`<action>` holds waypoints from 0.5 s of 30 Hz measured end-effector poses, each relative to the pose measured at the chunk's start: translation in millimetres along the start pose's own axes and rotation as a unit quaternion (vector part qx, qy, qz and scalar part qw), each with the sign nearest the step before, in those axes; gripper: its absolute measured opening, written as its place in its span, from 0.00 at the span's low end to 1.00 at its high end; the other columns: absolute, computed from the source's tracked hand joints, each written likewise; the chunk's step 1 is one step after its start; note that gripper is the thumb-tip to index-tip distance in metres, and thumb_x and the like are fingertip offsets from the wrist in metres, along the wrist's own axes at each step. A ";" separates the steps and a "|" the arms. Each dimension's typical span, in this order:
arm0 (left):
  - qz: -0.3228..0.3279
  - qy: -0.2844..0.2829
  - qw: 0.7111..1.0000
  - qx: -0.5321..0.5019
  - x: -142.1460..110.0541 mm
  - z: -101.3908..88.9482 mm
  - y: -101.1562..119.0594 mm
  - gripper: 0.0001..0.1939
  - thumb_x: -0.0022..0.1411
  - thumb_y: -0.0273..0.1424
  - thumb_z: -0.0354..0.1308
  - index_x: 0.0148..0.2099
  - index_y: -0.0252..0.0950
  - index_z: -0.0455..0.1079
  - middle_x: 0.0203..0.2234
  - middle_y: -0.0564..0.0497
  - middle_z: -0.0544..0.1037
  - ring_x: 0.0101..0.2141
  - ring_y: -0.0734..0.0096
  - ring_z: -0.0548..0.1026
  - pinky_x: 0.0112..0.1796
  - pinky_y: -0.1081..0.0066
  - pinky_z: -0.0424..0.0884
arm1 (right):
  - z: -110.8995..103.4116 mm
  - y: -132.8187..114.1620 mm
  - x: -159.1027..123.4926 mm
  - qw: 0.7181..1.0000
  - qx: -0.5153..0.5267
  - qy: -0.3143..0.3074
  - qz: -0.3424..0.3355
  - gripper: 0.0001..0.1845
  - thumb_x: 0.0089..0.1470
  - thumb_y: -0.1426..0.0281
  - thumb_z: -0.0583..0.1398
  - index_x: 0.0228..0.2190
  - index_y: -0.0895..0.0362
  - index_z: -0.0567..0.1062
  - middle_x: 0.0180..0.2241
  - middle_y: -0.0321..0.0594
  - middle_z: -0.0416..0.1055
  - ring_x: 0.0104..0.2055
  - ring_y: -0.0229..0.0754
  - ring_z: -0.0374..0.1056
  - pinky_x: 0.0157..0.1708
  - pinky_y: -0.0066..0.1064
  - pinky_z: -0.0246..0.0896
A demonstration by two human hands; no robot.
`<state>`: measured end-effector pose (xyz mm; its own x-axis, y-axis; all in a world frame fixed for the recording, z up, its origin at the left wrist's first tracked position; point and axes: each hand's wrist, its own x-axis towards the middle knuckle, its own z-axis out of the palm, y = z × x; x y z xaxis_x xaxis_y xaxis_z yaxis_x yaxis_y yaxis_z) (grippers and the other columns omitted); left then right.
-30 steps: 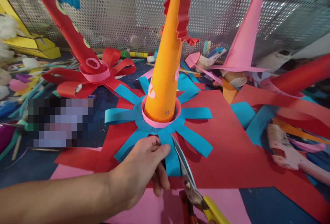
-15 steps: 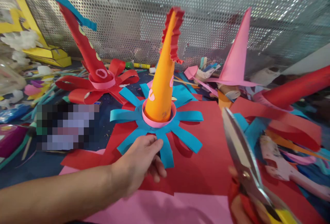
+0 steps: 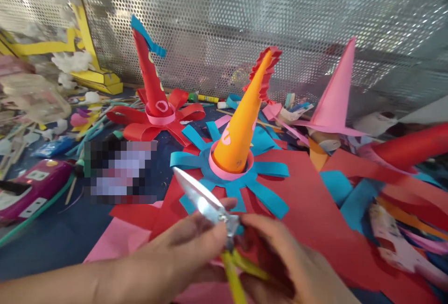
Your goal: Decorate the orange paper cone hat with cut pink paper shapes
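An orange paper cone point(image 3: 241, 126) with a red frilled strip stands in a pink ring on blue paper petals point(image 3: 269, 168), over a red sheet point(image 3: 311, 210). Scissors point(image 3: 206, 206) with yellow handles and shiny closed blades pointing up-left sit between my two hands near the bottom middle. My left hand point(image 3: 182, 252) has its fingers curled against the scissors near the pivot. From the right, my right hand point(image 3: 290, 262) grips the scissors at the handles. Both hands are blurred and hover just in front of the blue petals.
A red cone on red petals point(image 3: 156, 103) stands back left, a pink cone point(image 3: 332, 98) back right. A glue gun point(image 3: 399, 243) lies at right, a magenta object point(image 3: 31, 187) at left. Paper scraps, sticks and a perforated metal wall point(image 3: 245, 24) surround the work area.
My right hand swung the scissors from the right side to the centre. My left hand let go of the blue petal and met the scissors. The view tilted up and back.
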<state>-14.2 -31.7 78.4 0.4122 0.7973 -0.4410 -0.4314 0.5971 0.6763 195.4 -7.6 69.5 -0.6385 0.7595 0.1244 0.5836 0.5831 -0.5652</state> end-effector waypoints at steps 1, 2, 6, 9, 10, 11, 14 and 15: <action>0.002 0.004 1.000 -0.024 2.5 0.7 -0.1 0.22 0.57 0.43 0.58 0.51 0.39 0.67 0.44 0.44 0.75 0.46 0.60 0.73 0.47 0.62 0.68 | 1.7 -8.7 3.7 1.000 -0.010 -0.003 -0.023 0.28 0.52 0.69 0.60 0.54 0.50 0.62 0.42 0.40 0.76 0.38 0.42 0.76 0.33 0.23 0.73; 0.006 0.013 0.999 -0.035 4.4 0.2 0.8 0.21 0.58 0.43 0.56 0.49 0.37 0.69 0.42 0.44 0.76 0.45 0.60 0.73 0.47 0.62 0.67 | 1.2 -13.3 5.0 0.998 -0.020 -0.016 -0.055 0.27 0.52 0.70 0.60 0.54 0.51 0.63 0.44 0.41 0.75 0.39 0.43 0.75 0.34 0.24 0.73; -0.001 0.086 0.996 0.006 5.2 -12.6 13.3 0.17 0.58 0.42 0.56 0.42 0.33 0.72 0.36 0.44 0.78 0.38 0.60 0.76 0.43 0.64 0.71 | -18.2 1.1 0.6 0.993 -0.073 0.031 -0.085 0.20 0.56 0.76 0.55 0.48 0.47 0.70 0.44 0.38 0.73 0.40 0.39 0.74 0.38 0.22 0.71; -0.042 0.089 0.994 0.044 1.7 -23.8 23.4 0.17 0.58 0.42 0.57 0.38 0.32 0.73 0.28 0.45 0.78 0.31 0.62 0.78 0.32 0.69 0.74 | -31.1 24.9 10.7 0.988 -0.133 0.076 -0.034 0.11 0.57 0.75 0.56 0.37 0.51 0.75 0.36 0.40 0.73 0.36 0.40 0.70 0.35 0.29 0.69; -0.057 0.073 0.995 0.043 0.6 -26.2 25.2 0.18 0.58 0.43 0.56 0.37 0.31 0.73 0.25 0.45 0.78 0.29 0.62 0.78 0.29 0.70 0.73 | -31.8 31.1 17.7 0.984 -0.158 0.063 -0.045 0.09 0.57 0.75 0.57 0.35 0.52 0.77 0.34 0.40 0.72 0.36 0.43 0.68 0.36 0.34 0.68; -0.072 0.053 0.995 0.039 -0.3 -28.0 26.0 0.18 0.59 0.43 0.55 0.36 0.31 0.73 0.24 0.45 0.77 0.28 0.60 0.78 0.26 0.71 0.73 | -30.6 35.7 25.6 0.983 -0.171 0.049 -0.036 0.08 0.56 0.75 0.58 0.34 0.53 0.77 0.34 0.41 0.71 0.39 0.45 0.66 0.39 0.37 0.66; -0.108 0.007 0.994 0.034 -2.2 -32.2 23.7 0.18 0.59 0.43 0.53 0.35 0.31 0.72 0.25 0.43 0.78 0.26 0.57 0.79 0.20 0.73 0.71 | -20.3 40.3 47.4 0.979 -0.203 -0.005 -0.016 0.05 0.54 0.75 0.61 0.33 0.54 0.77 0.33 0.40 0.69 0.40 0.46 0.61 0.39 0.39 0.62; -0.111 -0.005 0.993 0.035 -2.7 -34.0 22.0 0.18 0.60 0.42 0.52 0.35 0.31 0.72 0.25 0.43 0.79 0.25 0.57 0.79 0.19 0.74 0.70 | -16.2 39.8 52.6 0.977 -0.210 -0.025 -0.010 0.05 0.53 0.75 0.62 0.33 0.54 0.77 0.33 0.40 0.68 0.39 0.46 0.60 0.38 0.39 0.61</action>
<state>-52.0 -17.7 74.4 0.4994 0.6450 -0.5784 -0.2719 0.7506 0.6023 193.2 60.2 66.7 -0.6696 0.7377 0.0860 0.7183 0.6727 -0.1773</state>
